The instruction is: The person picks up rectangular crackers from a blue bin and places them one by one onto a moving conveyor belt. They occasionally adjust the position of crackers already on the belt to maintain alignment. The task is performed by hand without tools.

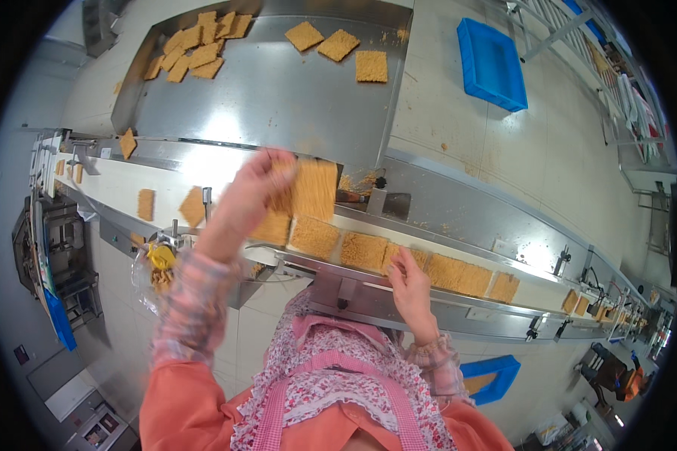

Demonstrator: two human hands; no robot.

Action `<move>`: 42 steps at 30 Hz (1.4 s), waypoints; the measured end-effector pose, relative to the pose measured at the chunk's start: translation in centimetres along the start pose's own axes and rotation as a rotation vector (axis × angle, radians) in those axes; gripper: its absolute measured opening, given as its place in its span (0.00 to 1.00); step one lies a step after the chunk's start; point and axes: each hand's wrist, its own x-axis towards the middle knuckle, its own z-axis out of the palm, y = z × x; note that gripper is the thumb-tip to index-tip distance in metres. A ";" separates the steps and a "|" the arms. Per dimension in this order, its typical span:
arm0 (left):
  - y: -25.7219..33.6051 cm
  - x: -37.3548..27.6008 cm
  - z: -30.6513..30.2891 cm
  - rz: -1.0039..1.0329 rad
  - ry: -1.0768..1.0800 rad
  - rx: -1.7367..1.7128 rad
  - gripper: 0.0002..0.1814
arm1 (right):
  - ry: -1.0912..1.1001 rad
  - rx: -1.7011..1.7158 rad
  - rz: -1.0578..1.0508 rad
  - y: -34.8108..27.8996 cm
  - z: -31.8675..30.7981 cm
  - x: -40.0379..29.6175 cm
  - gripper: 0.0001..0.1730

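Note:
In the head view my left hand (262, 186) grips a square, flat, golden snack cake (315, 189), blurred by motion, above the conveyor belt. A second cake edge seems to show behind its fingers. My right hand (410, 284) is at the belt's near rail, its fingertips at a snack cake (404, 255) in the row; whether they pinch it I cannot tell. Beside it on the belt lie another cake (364, 251), a crumbly one (314, 237) and a long stretch of cakes (457, 274) to the right.
Beyond the belt (194, 163), a stainless steel tray (248, 101) holds a heap of cakes (194, 45) and loose ones. A wooden-handled tool (351, 196) lies by the tray's corner. A blue crate (492, 65) is on the floor. Far right is another person (615, 375).

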 end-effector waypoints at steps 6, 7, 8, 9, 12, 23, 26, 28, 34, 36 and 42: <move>-12.8 -8.2 6.4 -0.164 0.127 -0.336 0.10 | -0.136 -0.098 -0.089 2.7 -3.6 0.2 0.22; -13.9 -9.3 7.3 -0.164 0.168 -0.368 0.10 | -0.166 -0.062 -0.076 2.6 -3.5 0.2 0.21; -15.3 -10.2 8.1 -0.166 0.205 -0.405 0.09 | -0.152 0.023 -0.056 2.4 -3.6 -0.2 0.21; -16.3 -11.1 9.0 -0.171 0.240 -0.448 0.09 | -0.140 0.101 -0.031 2.0 -4.0 -1.0 0.21; -18.3 -12.4 11.6 -0.117 0.316 -0.420 0.10 | -0.290 0.296 0.044 0.4 -4.9 -3.3 0.19; -19.4 -4.9 7.8 0.255 0.671 1.211 0.32 | 0.191 0.214 0.007 5.5 -9.8 -2.4 0.11; -19.5 -3.8 12.3 0.258 0.441 1.272 0.32 | 0.288 0.009 -0.065 7.5 -10.8 -0.6 0.12; -19.4 -4.0 15.7 0.330 0.343 1.265 0.22 | 0.279 -0.163 -0.132 7.6 -11.1 0.1 0.13; -22.3 -0.8 17.5 0.403 0.206 0.893 0.11 | 0.248 -0.305 -0.184 8.0 -12.9 0.3 0.13; -22.7 -0.7 17.4 0.484 0.183 0.874 0.13 | 0.159 -0.140 -0.194 7.9 -12.8 -0.3 0.13; -23.8 0.5 21.2 0.220 -0.008 0.483 0.17 | 0.001 0.159 -0.192 10.3 -22.2 1.2 0.12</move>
